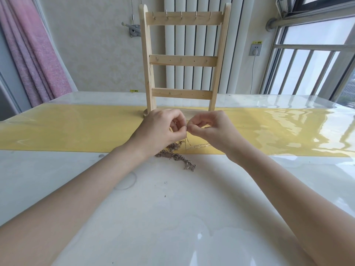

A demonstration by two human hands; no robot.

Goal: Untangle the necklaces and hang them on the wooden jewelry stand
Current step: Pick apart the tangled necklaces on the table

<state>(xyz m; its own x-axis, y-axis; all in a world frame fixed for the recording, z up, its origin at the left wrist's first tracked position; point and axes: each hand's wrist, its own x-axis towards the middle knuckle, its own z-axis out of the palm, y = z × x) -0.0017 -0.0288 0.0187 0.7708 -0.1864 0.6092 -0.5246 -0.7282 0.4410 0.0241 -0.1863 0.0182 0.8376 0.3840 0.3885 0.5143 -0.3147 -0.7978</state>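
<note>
Wooden ladder-shaped jewelry stand [183,58] hangs bare; our left hand [161,129] and right hand [209,129] pinch fine gold chain [189,144], tangled necklaces [175,156] remaining.

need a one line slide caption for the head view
Left hand and right hand pinch a thin gold chain above a tangled metal necklace pile, before the empty pale wooden jewelry stand.

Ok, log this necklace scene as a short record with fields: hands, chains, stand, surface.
left hand: pinches a thin chain
right hand: pinches the same thin chain, fingertips nearly meeting the left's
tangle: dark bunched necklaces lie on the table below the hands
stand: wooden jewelry stand upright behind the hands, three bars, nothing hung
surface: glossy white table with a yellow runner
</note>
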